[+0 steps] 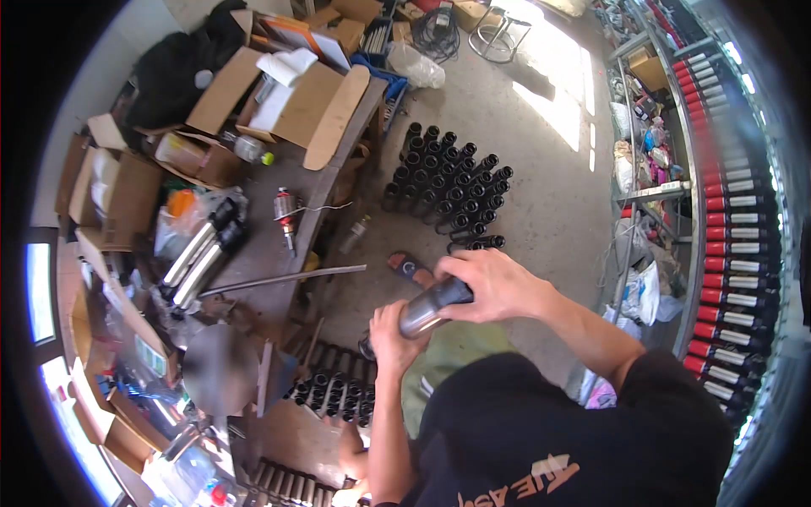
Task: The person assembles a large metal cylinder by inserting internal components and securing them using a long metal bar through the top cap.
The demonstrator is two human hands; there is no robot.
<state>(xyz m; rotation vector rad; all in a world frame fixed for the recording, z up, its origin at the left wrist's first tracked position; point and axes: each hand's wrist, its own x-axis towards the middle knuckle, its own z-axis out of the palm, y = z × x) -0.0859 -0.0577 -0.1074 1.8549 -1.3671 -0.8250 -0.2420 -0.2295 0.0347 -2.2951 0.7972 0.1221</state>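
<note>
Between my two hands is a cylinder [419, 318] with a shiny metallic body and a black end, held at a slant over my lap. My left hand [390, 336] wraps round its lower metallic end. My right hand [494, 286] grips the black end from above, fingers curled over it. Part of the cylinder is hidden under my fingers. Just beyond my hands, many black open-topped tubes [456, 182] stand upright on the floor in a close group. A foot in a dark sandal [410, 267] rests on the floor beside my right hand.
A workbench [262, 182] at left carries cardboard boxes [296, 97], silver-and-black cylinders [198, 258], a red-and-silver part with a wire [286, 218] and a metal bar [291, 278]. More tubes [338, 384] stand below left. A rack at right holds red, silver and black cylinders [731, 264].
</note>
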